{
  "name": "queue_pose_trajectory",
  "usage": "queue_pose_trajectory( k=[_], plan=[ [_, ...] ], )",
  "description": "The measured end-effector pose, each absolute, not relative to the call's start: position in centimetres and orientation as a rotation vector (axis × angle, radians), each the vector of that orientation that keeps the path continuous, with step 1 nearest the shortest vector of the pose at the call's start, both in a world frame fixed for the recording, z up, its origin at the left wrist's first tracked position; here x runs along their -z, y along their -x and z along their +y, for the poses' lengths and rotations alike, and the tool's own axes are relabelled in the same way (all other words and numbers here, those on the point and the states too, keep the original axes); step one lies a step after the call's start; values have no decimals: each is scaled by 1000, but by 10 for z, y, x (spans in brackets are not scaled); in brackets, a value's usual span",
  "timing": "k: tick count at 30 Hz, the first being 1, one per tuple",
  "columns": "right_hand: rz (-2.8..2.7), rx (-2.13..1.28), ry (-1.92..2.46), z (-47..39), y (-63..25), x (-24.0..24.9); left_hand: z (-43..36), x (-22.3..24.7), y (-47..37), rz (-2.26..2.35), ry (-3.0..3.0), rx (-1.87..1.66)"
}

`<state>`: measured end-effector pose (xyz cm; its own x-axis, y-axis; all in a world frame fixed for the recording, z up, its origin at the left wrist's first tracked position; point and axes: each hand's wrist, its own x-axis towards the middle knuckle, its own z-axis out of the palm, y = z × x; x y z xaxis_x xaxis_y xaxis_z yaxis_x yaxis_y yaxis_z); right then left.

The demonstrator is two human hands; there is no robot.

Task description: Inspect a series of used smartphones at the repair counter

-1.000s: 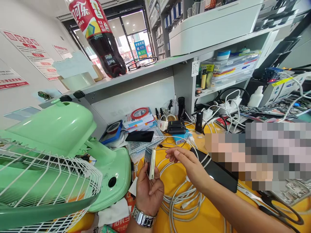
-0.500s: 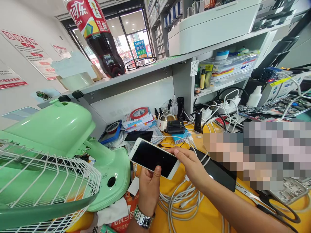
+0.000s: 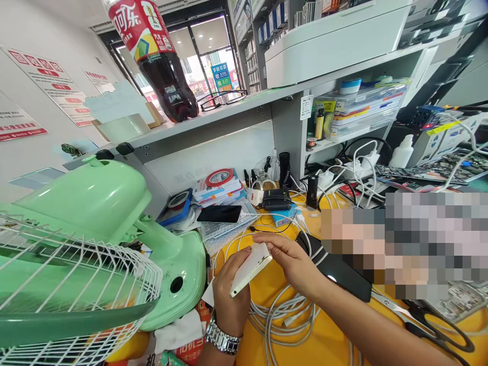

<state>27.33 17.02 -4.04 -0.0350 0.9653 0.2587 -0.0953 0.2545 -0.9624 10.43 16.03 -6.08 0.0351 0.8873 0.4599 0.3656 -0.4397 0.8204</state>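
A white phone (image 3: pixel 250 268) is tilted between my hands over the yellow mat (image 3: pixel 282 277), its pale side and narrow edge showing. My left hand (image 3: pixel 231 292), with a metal watch (image 3: pixel 221 338) on the wrist, is wrapped round its lower left side. My right hand (image 3: pixel 292 256) has its fingers on the upper right end of the phone. Coiled grey cables (image 3: pixel 274 325) lie just below. A large black device (image 3: pixel 343 272) lies under and beside my right forearm.
The green fan (image 3: pixel 183 274) with its white wire guard fills the left. Scissors (image 3: pixel 396 310) lie at the right, near a pixelated area. A dark phone (image 3: pixel 220 214) lies behind. A cola bottle (image 3: pixel 168 84) stands on the shelf (image 3: pixel 229 109).
The phone has turned in my hands, from its black screen facing up to its white side and edge showing. My left hand has shifted round it, and the view has moved slightly.
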Motion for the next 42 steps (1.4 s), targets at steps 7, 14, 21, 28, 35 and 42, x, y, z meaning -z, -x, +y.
queue_pose_trajectory(
  k=[7, 14, 21, 28, 35, 42],
  plan=[
    [-1304, -1077, 940, 170, -274, 42, 161, 62, -104, 1264, -1834, -1390],
    [-1416, -917, 1001, 158, -273, 35, 151, 58, -112, 1467, -1825, -1325],
    [-1702, -915, 950, 153, -269, 43, 144, 58, -116, 1170, -1873, -1370],
    [-1193, -1265, 855, 159, -275, 31, 135, 59, -119, 932, -1576, -1260],
    [-646, -1825, 446, 158, -282, 19, 133, 60, -121, 1017, -1461, -1456],
    [-627, -1901, 438, 155, -280, 17, 138, 62, -120, 1028, -1531, -1472]
  ],
)
